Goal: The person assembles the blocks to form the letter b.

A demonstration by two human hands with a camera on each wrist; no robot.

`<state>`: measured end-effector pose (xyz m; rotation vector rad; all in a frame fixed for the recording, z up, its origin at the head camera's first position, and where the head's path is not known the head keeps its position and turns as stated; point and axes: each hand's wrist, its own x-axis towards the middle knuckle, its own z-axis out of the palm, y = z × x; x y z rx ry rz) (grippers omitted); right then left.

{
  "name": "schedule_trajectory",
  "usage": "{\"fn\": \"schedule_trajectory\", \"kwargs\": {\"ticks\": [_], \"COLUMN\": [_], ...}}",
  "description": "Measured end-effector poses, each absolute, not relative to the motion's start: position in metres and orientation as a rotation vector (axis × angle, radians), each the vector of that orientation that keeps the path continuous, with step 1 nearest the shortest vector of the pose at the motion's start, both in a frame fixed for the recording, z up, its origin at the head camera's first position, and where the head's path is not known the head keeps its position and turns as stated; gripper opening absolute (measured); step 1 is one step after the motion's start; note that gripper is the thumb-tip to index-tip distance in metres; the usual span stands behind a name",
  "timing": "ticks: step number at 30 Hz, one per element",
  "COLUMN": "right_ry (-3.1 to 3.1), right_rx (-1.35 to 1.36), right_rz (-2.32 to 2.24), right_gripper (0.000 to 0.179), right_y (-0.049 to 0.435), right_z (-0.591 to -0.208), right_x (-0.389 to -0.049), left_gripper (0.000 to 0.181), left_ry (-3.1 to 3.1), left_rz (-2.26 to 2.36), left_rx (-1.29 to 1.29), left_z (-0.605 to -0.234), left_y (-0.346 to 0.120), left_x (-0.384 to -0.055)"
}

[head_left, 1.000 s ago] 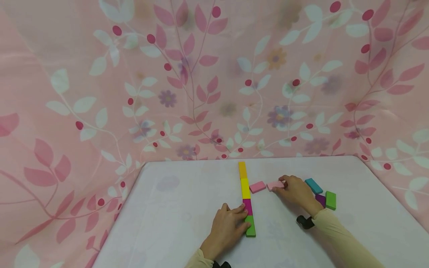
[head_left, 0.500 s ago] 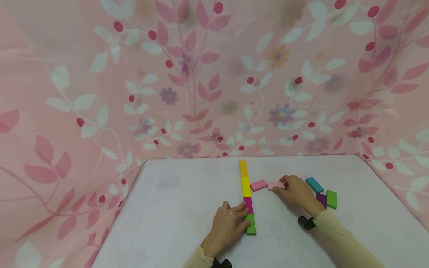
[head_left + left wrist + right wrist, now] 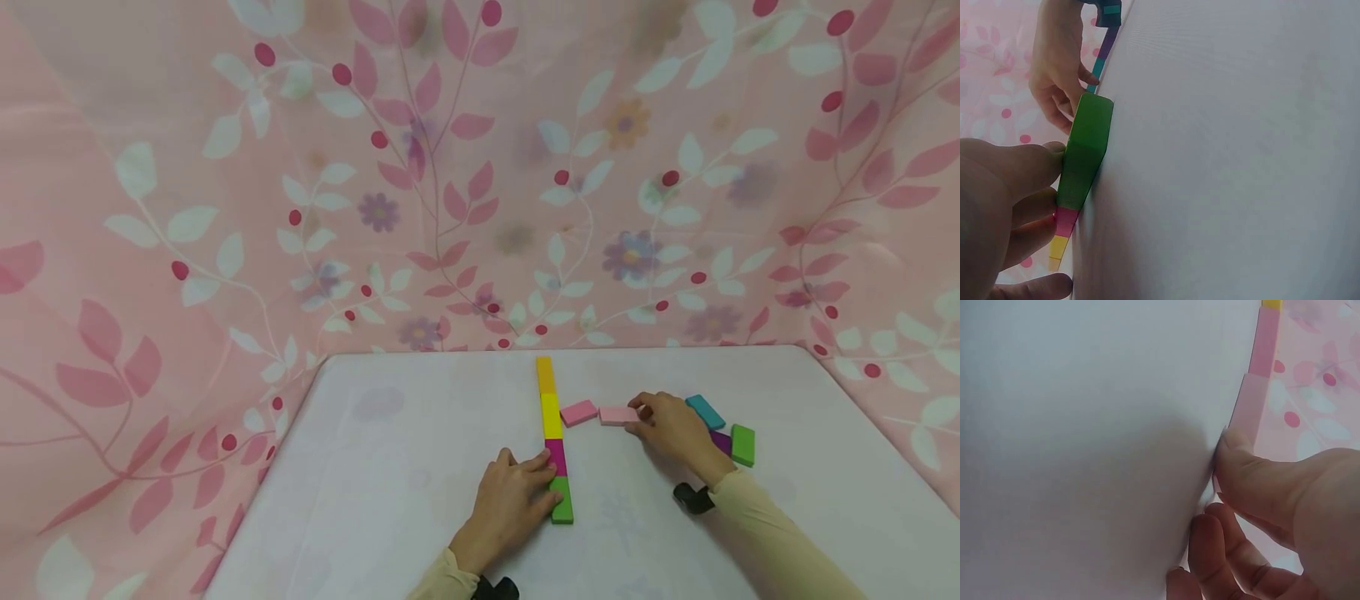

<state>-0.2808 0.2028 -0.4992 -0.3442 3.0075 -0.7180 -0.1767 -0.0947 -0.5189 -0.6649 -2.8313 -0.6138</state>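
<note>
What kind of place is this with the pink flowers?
Maybe a play or filming corner: a flowery pink cloth hangs behind a white tabletop with a row of colorful blocks on it.

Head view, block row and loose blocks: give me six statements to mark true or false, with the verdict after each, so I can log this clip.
1. The row has four blocks, with the orange block at its far end. True.
2. The left hand touches the magenta block. True.
3. The darker pink block lies left of the row. False: it lies to the right.
4. The right hand is at the left end of the light pink block. False: it is at the right end.
5. The purple block is partly hidden. True.
6. The row's nearest block is blue. False: it is green.
</note>
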Motion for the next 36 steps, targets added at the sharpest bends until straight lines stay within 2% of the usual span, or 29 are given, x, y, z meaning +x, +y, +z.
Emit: {"fn": "schedule_trajectory", "kwargs": {"ticks": [36], "right_ry": [2.994], "right_rx": [-0.417], "right_rz": [-0.736], "right_gripper": [0.037], "right_y": [0.2030], "right_z": [-0.4990], "right_x": [-0.2771], "left_gripper": [0.041], "left_ry": [-2.829], "left_rz": [-0.646], "left_rx": [-0.646], "left_z": [-0.5196], "left_y": [-0.0938], "left_x": [-0.1758]}}
